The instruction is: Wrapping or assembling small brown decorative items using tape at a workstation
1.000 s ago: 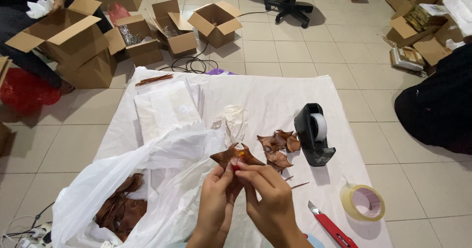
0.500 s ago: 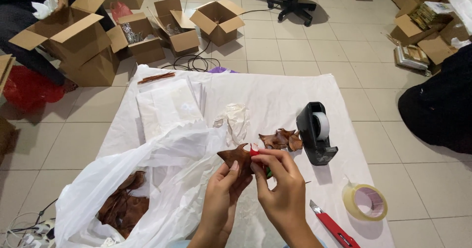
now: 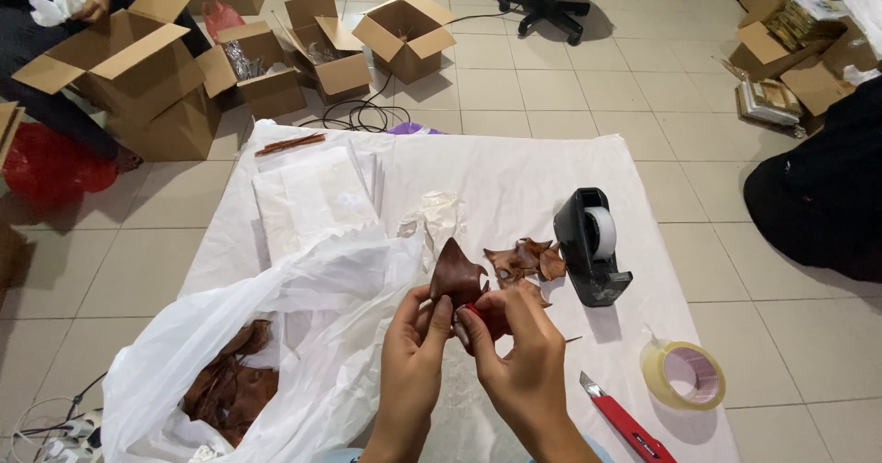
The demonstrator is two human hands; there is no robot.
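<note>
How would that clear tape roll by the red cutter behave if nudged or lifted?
The tape roll lies flat on the white sheet, so it would probably slide, not roll. Its hollow ring shape suggests it is light. Stood on edge, it would likely roll.

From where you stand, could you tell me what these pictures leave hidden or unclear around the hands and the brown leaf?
Head view only:
- Small red thing pinched at the fingertips: too small to identify, mostly covered by fingers.
- Brown leaf: lower part hidden behind the left hand and right hand.
- White plastic bag: its folds cover most of the brown pieces inside.
- Red utility knife: handle cut off by the bottom edge.
</note>
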